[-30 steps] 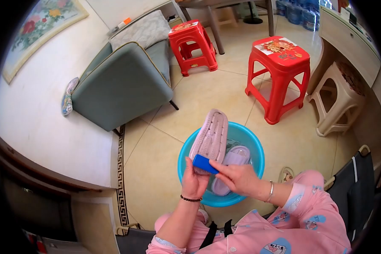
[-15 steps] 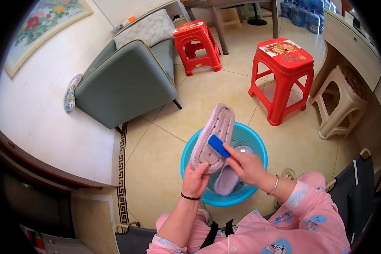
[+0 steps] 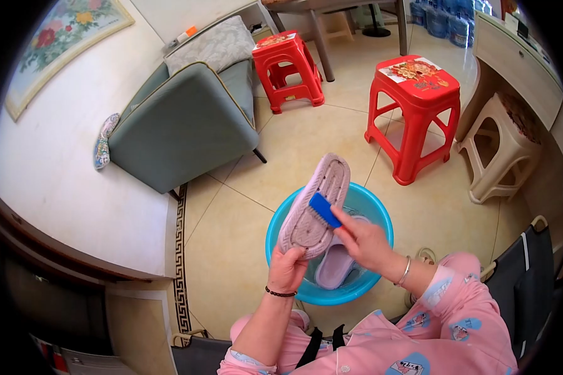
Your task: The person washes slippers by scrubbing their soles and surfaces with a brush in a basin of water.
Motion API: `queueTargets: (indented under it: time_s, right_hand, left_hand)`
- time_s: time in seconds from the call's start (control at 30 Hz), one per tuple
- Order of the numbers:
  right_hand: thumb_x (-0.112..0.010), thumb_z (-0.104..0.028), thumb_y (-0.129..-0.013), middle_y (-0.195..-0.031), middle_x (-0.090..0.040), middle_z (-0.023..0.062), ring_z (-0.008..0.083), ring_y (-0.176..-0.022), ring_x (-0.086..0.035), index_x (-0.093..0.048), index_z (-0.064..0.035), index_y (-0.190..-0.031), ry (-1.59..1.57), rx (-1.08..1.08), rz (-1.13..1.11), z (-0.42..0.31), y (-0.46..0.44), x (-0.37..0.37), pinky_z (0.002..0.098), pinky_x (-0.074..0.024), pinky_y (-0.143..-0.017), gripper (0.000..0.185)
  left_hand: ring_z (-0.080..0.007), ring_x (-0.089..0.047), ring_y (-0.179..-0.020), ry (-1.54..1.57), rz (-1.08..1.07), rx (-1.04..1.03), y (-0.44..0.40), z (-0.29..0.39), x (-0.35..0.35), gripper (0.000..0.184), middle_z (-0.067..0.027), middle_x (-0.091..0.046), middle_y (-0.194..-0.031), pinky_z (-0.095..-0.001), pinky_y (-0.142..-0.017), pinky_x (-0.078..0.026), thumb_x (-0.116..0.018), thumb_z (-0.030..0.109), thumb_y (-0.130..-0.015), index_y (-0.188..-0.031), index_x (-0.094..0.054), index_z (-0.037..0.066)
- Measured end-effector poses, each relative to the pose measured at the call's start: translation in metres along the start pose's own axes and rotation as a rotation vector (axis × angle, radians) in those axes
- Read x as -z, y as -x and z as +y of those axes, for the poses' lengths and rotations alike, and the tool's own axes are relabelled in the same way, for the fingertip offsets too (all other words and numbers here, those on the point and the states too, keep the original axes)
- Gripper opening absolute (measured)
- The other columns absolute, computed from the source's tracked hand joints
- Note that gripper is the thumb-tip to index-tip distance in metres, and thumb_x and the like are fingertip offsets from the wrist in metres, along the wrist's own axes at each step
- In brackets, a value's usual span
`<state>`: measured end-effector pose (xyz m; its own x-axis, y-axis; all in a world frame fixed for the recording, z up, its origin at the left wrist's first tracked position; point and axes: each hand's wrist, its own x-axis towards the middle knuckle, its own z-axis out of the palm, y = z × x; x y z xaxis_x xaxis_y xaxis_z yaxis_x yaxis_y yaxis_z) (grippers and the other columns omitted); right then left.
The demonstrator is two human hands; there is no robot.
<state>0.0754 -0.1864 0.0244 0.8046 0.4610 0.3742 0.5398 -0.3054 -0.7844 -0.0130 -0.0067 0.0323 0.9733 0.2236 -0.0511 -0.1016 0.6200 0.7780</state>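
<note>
My left hand (image 3: pixel 288 269) grips a pale pink slipper (image 3: pixel 306 226) by its heel end, with the ridged sole turned up toward me. In my right hand (image 3: pixel 368 247) is a blue scrubbing brush (image 3: pixel 324 209), its bristles against the middle of the sole. Both are held above a round blue basin (image 3: pixel 381 215) on the floor. A second pale pink slipper (image 3: pixel 336 267) lies in the basin, partly hidden by the first slipper and my right hand. Some water shows in the basin.
A red stool (image 3: pixel 413 119) stands ahead on the right, another red stool (image 3: pixel 288 69) farther back. A grey-green armchair (image 3: pixel 187 125) is at the left by the wall. A beige stool (image 3: pixel 500 147) sits under a desk (image 3: pixel 519 65) at right. Blue water bottles (image 3: pixel 441 25) stand far back.
The brush has shifted slightly along the sole, and the slipper has tilted a little in my left hand. Both hands keep their grip.
</note>
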Motion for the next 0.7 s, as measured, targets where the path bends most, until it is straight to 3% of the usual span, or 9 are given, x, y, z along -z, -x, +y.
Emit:
queueTargets:
  time_s: [0.07, 0.13, 0.2, 0.33, 0.4, 0.53, 0.63, 0.7]
  right_hand:
    - [-0.060, -0.027, -0.093, -0.068, -0.062, 0.0125, 0.0316, -0.059, -0.062, -0.051, -0.0201, -0.139, 0.028, 0.181, -0.050, -0.008, 0.010, -0.004, 0.0429, -0.0484, -0.053, 0.047]
    - [-0.060, -0.028, -0.093, -0.066, -0.061, 0.0115, 0.0303, -0.056, -0.061, -0.050, -0.0215, -0.140, 0.084, 0.196, -0.106, -0.015, 0.019, -0.005, 0.0420, -0.0480, -0.050, 0.048]
    - [-0.064, -0.024, -0.090, -0.066, -0.059, 0.0086, 0.0264, -0.055, -0.061, -0.050, -0.0199, -0.140, 0.172, 0.212, -0.168, -0.023, 0.022, -0.004, 0.0387, -0.0467, -0.048, 0.052]
    - [-0.064, -0.024, -0.090, -0.065, -0.059, 0.0090, 0.0267, -0.054, -0.061, -0.051, -0.0199, -0.139, 0.135, 0.228, -0.156, -0.027, 0.021, -0.003, 0.0387, -0.0467, -0.048, 0.051]
    - [-0.064, -0.024, -0.091, -0.065, -0.059, 0.0086, 0.0267, -0.054, -0.061, -0.052, -0.0196, -0.139, 0.158, 0.202, -0.154, -0.029, 0.021, -0.003, 0.0387, -0.0467, -0.048, 0.050]
    - [-0.064, -0.025, -0.091, -0.064, -0.058, 0.0076, 0.0258, -0.052, -0.059, -0.053, -0.0213, -0.138, 0.133, 0.216, -0.131, -0.026, 0.023, -0.003, 0.0382, -0.0460, -0.046, 0.048]
    - [-0.064, -0.027, -0.090, -0.061, -0.056, 0.0061, 0.0240, -0.049, -0.058, -0.054, -0.0236, -0.137, 0.239, 0.225, -0.163, -0.025, 0.026, -0.003, 0.0377, -0.0449, -0.044, 0.047]
    - [-0.064, -0.030, -0.091, -0.059, -0.054, 0.0049, 0.0224, -0.047, -0.056, -0.055, -0.0262, -0.135, 0.303, 0.277, -0.120, -0.021, 0.026, -0.006, 0.0372, -0.0435, -0.043, 0.046]
  left_hand:
    - [-0.0275, -0.053, -0.124, 0.016, -0.015, -0.003, -0.001, -0.001, 0.003, 0.055, -0.0145, -0.054, -0.135, -0.0427, -0.108, -0.042, -0.051, -0.003, -0.082, -0.136, -0.045, -0.003]
    - [-0.0273, -0.055, -0.122, 0.033, -0.026, -0.010, -0.001, -0.003, 0.011, 0.051, -0.0139, -0.057, -0.132, -0.0431, -0.107, -0.042, -0.052, 0.001, -0.083, -0.134, -0.047, -0.002]
    - [-0.0265, -0.058, -0.117, 0.359, -0.084, 0.121, -0.002, -0.007, 0.022, 0.040, -0.0125, -0.061, -0.125, -0.0431, -0.104, -0.043, -0.049, 0.014, -0.091, -0.129, -0.052, 0.001]
    - [-0.0250, -0.059, -0.115, 0.243, 0.014, 0.076, -0.003, -0.007, 0.000, 0.039, -0.0108, -0.063, -0.122, -0.0432, -0.102, -0.044, -0.042, 0.031, -0.100, -0.125, -0.055, 0.005]
    - [-0.0229, -0.056, -0.118, 0.144, 0.041, 0.031, -0.003, -0.015, 0.005, 0.049, -0.0101, -0.058, -0.129, -0.0418, -0.103, -0.043, -0.037, 0.042, -0.103, -0.130, -0.052, 0.003]
    - [-0.0219, -0.057, -0.116, 0.156, -0.015, 0.006, -0.004, -0.019, 0.012, 0.049, -0.0095, -0.059, -0.127, -0.0418, -0.102, -0.043, -0.038, 0.043, -0.104, -0.130, -0.052, 0.004]
    - [-0.0208, -0.058, -0.114, 0.265, -0.101, 0.001, -0.006, -0.018, 0.030, 0.042, -0.0091, -0.060, -0.125, -0.0411, -0.099, -0.045, -0.044, 0.034, -0.103, -0.131, -0.051, 0.004]
    - [-0.0217, -0.058, -0.114, 0.200, -0.002, -0.030, -0.007, -0.016, 0.039, 0.038, -0.0106, -0.060, -0.126, -0.0410, -0.100, -0.046, -0.050, 0.025, -0.101, -0.131, -0.050, 0.002]
